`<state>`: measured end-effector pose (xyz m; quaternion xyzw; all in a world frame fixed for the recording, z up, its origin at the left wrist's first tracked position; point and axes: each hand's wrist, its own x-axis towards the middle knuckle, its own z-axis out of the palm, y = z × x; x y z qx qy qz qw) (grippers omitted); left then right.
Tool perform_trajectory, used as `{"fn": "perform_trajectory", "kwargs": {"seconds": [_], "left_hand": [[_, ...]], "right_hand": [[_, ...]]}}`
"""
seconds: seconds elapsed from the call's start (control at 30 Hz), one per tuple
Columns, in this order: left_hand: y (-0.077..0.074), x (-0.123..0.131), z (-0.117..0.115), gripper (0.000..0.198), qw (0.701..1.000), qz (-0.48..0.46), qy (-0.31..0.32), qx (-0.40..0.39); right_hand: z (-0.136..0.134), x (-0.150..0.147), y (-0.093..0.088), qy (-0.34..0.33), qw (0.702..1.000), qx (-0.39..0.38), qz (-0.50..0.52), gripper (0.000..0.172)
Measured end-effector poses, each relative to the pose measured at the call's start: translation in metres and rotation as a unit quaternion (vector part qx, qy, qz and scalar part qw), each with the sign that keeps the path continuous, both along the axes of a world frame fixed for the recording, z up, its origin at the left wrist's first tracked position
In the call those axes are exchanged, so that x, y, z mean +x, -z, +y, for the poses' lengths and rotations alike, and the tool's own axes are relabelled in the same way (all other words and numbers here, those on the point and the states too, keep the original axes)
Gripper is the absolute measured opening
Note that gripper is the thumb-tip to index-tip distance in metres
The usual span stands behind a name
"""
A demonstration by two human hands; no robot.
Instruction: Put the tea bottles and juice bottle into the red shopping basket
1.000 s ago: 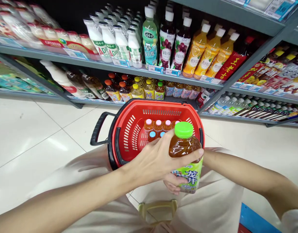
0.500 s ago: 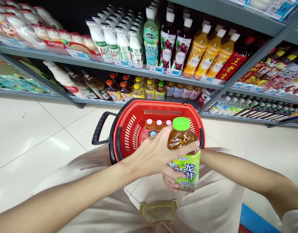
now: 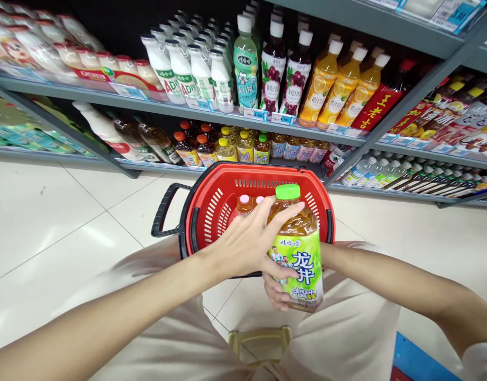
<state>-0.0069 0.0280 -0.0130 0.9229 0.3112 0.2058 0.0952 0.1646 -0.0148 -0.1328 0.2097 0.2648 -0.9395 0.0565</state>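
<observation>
Head view: both hands' grip clamps a green-capped tea bottle [image 3: 297,248] labelled "龙井".

Grey drink shelves [image 3: 212,112] stand on glossy white tiled floor [image 3: 48,222].

The red basket [image 3: 212,211] is open on top; its left half is bare, while small bottles [image 3: 244,203] fill the middle. The tea bottle [image 3: 297,248] overhangs the near rim. Shelves [image 3: 212,108] crowd close behind; open floor [image 3: 48,222] lies left.
</observation>
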Motion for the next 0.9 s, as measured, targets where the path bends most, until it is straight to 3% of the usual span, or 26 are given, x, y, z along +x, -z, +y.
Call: {"fn": "perform_trajectory", "kwargs": {"seconds": [0.13, 0.27, 0.4, 0.47, 0.67, 0.77, 0.9], "left_hand": [[0.008, -0.015, 0.031, 0.123, 0.991, -0.057, 0.039, -0.116], [0.019, -0.034, 0.06, 0.092, 0.982, -0.078, 0.061, -0.159], [0.03, -0.037, 0.072, 0.071, 0.951, -0.196, 0.034, -0.238], [0.035, -0.034, 0.074, 0.069, 0.931, -0.232, 0.018, -0.281], [0.048, -0.029, 0.088, 0.061, 0.883, -0.296, -0.057, -0.36], [0.052, -0.03, 0.096, 0.067, 0.865, -0.331, -0.091, -0.366], [0.049, -0.029, 0.103, 0.075, 0.843, -0.363, -0.113, -0.381]], "right_hand": [[0.015, 0.0, -0.029, 0.035, 0.994, -0.064, 0.076, 0.069], [0.03, -0.002, -0.051, 0.175, 0.979, -0.09, 0.045, 0.054], [0.039, -0.012, -0.064, 0.4, 0.91, -0.079, -0.074, 0.071], [0.043, -0.018, -0.066, 0.452, 0.883, -0.063, -0.113, 0.073], [0.05, -0.018, -0.068, 0.426, 0.897, -0.027, -0.119, 0.076], [0.054, -0.008, -0.07, 0.382, 0.909, 0.039, -0.163, 0.071], [0.06, -0.002, -0.078, 0.378, 0.899, 0.119, -0.188, 0.062]]}}
